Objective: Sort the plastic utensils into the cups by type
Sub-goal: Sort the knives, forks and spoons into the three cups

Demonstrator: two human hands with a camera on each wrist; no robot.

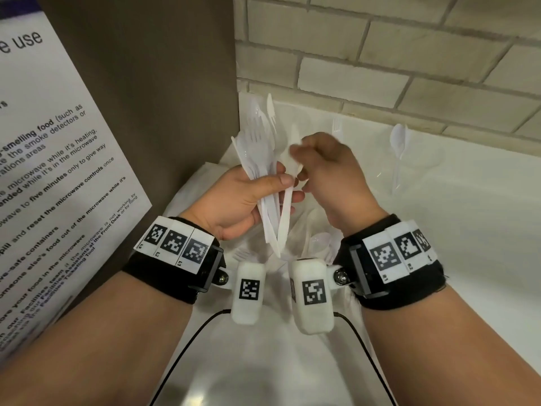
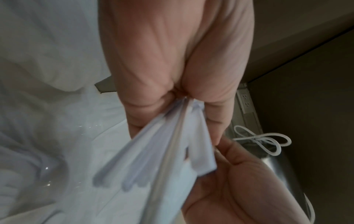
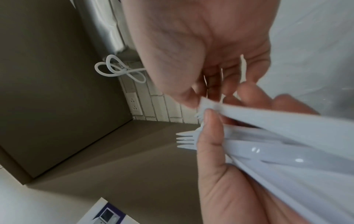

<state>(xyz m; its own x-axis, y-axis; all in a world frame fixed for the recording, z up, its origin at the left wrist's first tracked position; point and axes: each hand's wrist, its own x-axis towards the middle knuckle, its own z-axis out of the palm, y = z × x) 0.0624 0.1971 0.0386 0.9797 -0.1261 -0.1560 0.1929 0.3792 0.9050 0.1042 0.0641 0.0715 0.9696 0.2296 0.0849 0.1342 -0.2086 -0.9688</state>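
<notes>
My left hand (image 1: 272, 183) grips a fanned bundle of white plastic utensils (image 1: 260, 159), forks and knives mixed, above the counter. My right hand (image 1: 301, 168) pinches one white knife (image 1: 285, 212) at the bundle's right side; its blade pokes up past the fingers. The left wrist view shows the bundle's handles (image 2: 153, 159) squeezed in my left fingers (image 2: 149, 94). Fork tines (image 3: 184, 141) stick out of the bundle in the right wrist view. A clear cup (image 1: 421, 162) at the back right holds a white spoon (image 1: 398, 142). Another clear cup (image 1: 254, 112) with forks stands in the back corner.
A clear plastic bag (image 1: 317, 244) with more white utensils lies on the white counter (image 1: 468, 244) under my hands. A brown panel with a printed notice (image 1: 58, 177) closes the left side. A brick wall (image 1: 380, 54) runs behind. A coiled white cable (image 2: 262, 141) hangs near an outlet.
</notes>
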